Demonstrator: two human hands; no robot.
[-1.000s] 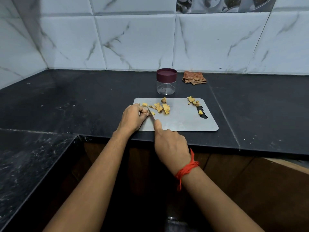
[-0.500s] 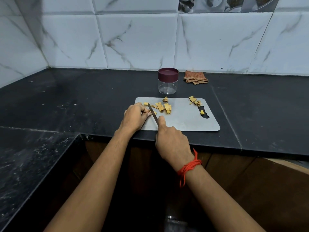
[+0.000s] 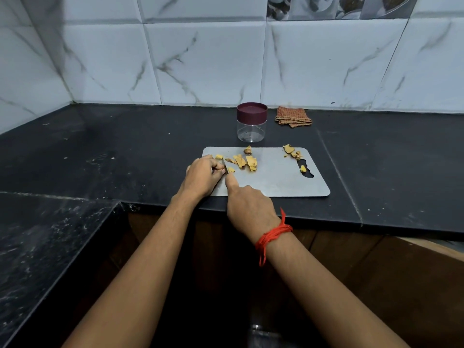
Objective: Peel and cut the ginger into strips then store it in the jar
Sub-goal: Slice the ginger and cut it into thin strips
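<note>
Two hands low over near-left corner of grey, metal-looking cutting board (image 3: 281, 180). Right hand (image 3: 247, 207) wrapped round knife (image 3: 225, 168), handle hidden in grip, index finger straight along spine, blade tip down on board. Left hand (image 3: 203, 177) right against blade, fingers (image 3: 218, 168) curled under; cannot tell whether pinning a piece, hidden beneath. Loose ginger (image 3: 242, 161) just beyond blade, mid-left on board: rough yellow-tan slabs and chips, fibrous, not yet strips. Scrappy peel bits (image 3: 291, 151) far right by handle slot.

Risk, as a judgement: nicking left fingertips, so close to the edge. Also risk of a small piece skidding on smooth metal, or of board sliding on glossy black stone bench (image 3: 125, 151), close to front lip.

Round clear plastic jar (image 3: 251, 129) just behind board, maroon lid on, empty-looking. Folded checked cloth (image 3: 293, 117) right of jar, soft weave.
</note>
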